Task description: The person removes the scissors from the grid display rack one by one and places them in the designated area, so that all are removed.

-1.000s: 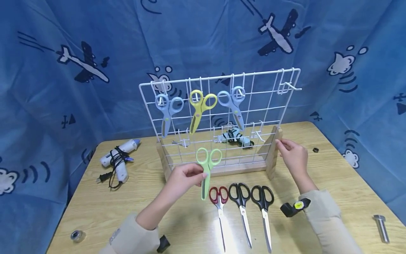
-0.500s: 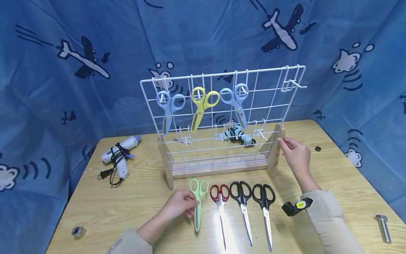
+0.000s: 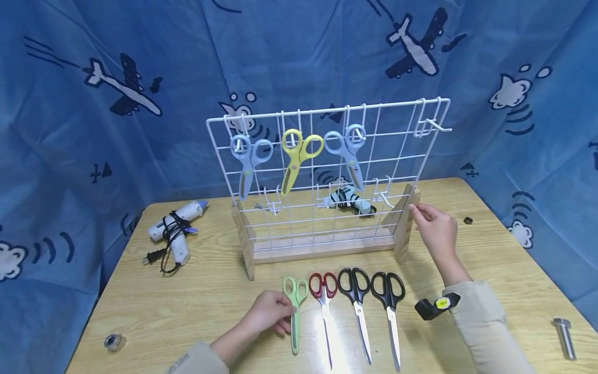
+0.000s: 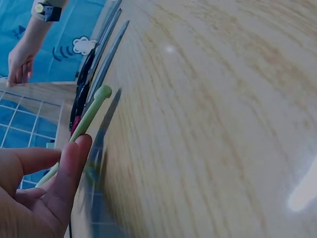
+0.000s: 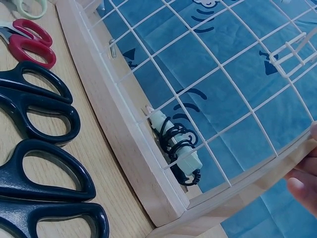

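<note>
My left hand (image 3: 271, 314) pinches light green scissors (image 3: 295, 317) at the left end of a row on the table. In the left wrist view the green scissors (image 4: 88, 116) are edge-on, their tip a little above their shadow. Beside them lie red-handled scissors (image 3: 323, 285) and two black-handled scissors (image 3: 354, 285). My right hand (image 3: 436, 228) grips the wooden side post (image 3: 405, 223) of a white wire rack (image 3: 327, 241). From the rack's upper hooks hang blue scissors (image 3: 247, 161), yellow scissors (image 3: 296, 156) and another blue pair (image 3: 349, 153).
A white glue gun (image 3: 176, 234) with a wound cord lies at the left, and a pale-green one (image 3: 351, 200) behind the rack. A bolt (image 3: 564, 337), a black nut (image 3: 468, 220) and a small metal cylinder (image 3: 113, 342) lie on the table. A bare hook (image 3: 432, 124) hangs upper right.
My left hand has lowered the green scissors from in front of the rack to the row on the table, left of the red-handled pair. My right hand has stayed on the side post.
</note>
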`<state>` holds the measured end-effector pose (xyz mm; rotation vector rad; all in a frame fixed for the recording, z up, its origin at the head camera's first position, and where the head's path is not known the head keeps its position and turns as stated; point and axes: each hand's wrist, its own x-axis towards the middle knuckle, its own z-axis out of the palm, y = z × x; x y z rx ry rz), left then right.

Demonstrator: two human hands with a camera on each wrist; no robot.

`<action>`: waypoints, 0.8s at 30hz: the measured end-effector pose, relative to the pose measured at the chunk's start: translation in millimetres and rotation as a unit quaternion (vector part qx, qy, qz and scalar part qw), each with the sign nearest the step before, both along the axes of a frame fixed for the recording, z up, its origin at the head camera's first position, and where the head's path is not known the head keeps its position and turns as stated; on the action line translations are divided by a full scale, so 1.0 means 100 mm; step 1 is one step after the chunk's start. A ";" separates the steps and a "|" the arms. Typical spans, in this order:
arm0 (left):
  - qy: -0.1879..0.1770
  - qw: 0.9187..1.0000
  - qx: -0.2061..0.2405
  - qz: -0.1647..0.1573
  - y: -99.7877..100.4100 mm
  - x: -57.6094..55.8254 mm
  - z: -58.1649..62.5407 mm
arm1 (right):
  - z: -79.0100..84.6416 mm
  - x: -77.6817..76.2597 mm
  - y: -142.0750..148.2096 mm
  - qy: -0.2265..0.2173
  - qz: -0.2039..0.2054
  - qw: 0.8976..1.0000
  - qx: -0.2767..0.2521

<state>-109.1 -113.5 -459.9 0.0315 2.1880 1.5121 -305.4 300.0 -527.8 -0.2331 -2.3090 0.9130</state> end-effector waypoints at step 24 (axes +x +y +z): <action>-0.010 1.000 -0.016 0.009 0.05 0.01 -0.06 | 0.02 0.04 -0.04 0.006 0.002 1.000 0.005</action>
